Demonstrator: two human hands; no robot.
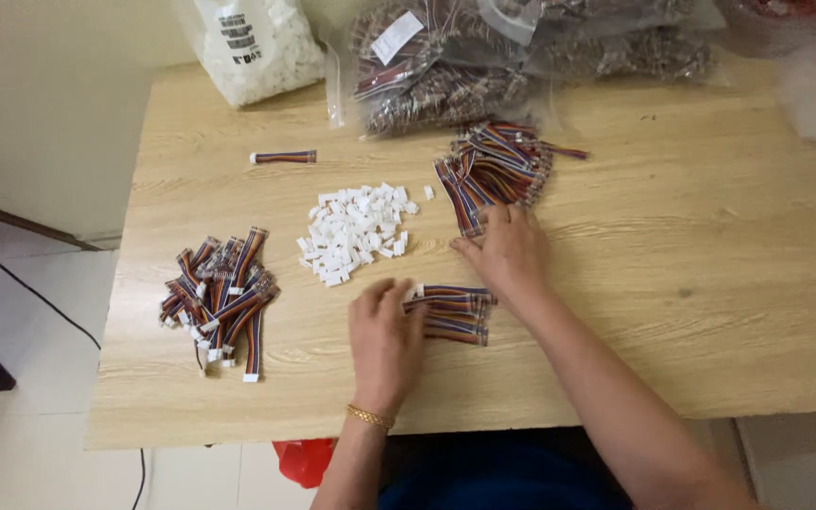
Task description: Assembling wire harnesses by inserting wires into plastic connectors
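Note:
My left hand (384,335), with a gold bracelet at the wrist, rests palm down on the wooden table (672,312); its fingertips touch the left end of a small bundle of multicoloured ribbon cables (455,314). My right hand (507,247) lies flat just above that bundle, its fingers reaching the near edge of a bigger pile of the same cables (495,170). A heap of small white plastic connector housings (356,229) sits left of my right hand. Neither hand clearly grips anything.
A pile of cables fitted with white connectors (222,297) lies at the left. One single cable (282,157) lies apart at the back left. Clear bags of white parts (257,45) and cables (446,71) stand along the far edge.

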